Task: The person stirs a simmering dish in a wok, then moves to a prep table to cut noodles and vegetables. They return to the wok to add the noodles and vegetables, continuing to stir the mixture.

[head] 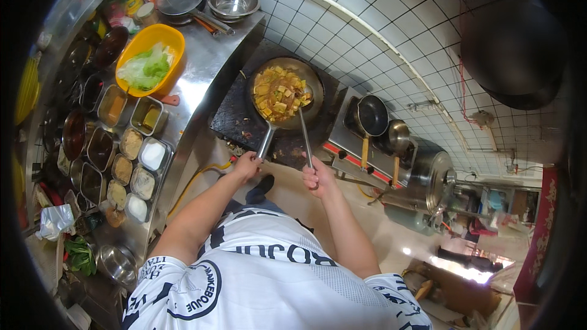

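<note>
My left hand (248,165) is closed around the metal handle (266,141) of a wok (315,75), which sits on a dark stove (231,112). Yellowish cubes that look like tofu, in a glossy sauce with green bits (278,94), fill the wok's left and middle part. In my right hand (318,177) is the long handle of a metal ladle (305,135). The ladle's bowl rests in the right side of the wok, among the food.
To the left, a steel counter (195,64) carries a yellow basin (178,50) of lettuce and several seasoning containers (153,153). Right of the wok, a small burner range (341,121) holds a black frying pan (372,117) and a saucepan (398,132). A tiled wall (367,50) rises behind.
</note>
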{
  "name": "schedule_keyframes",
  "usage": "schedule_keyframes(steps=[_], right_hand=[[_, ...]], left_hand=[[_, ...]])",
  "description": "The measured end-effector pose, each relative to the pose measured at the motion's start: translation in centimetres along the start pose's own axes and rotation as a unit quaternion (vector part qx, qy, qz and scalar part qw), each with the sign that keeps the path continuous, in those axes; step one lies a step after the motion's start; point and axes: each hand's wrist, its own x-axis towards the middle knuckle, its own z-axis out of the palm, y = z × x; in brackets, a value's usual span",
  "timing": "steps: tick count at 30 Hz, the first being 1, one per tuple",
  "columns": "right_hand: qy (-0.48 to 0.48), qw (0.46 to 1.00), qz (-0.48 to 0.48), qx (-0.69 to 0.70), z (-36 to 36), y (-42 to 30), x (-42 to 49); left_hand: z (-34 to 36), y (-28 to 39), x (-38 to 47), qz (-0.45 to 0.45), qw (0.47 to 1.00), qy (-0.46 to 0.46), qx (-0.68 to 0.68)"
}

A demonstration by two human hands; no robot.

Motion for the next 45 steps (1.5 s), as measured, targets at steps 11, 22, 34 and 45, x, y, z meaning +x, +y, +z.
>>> schedule_keyframes(steps=[11, 22, 34, 45], right_hand=[[0.031, 0.987, -0.052, -0.15, 1.7, 0.7, -1.2], [0.309, 0.571, -0.343, -0.679, -3.7, -6.3, 3.8], [-0.123, 0.981, 0.072, 0.134, -0.8, -0.1, 4.9], [-0.029, 0.999, -0.037, -0.023, 2.0, 2.0, 0.0]], left_hand=[[0.2, -0.1, 0.4, -0.011, 1.0, -0.003, 0.008], [0.3, -0.3, 0.0, -0.016, 1.0, 0.009, 0.003], [-0.3, 0.6, 0.2, -0.032, 0.999, -0.027, 0.026], [-0.5, 0.3, 1.3, -0.031, 0.997, -0.049, 0.054]])
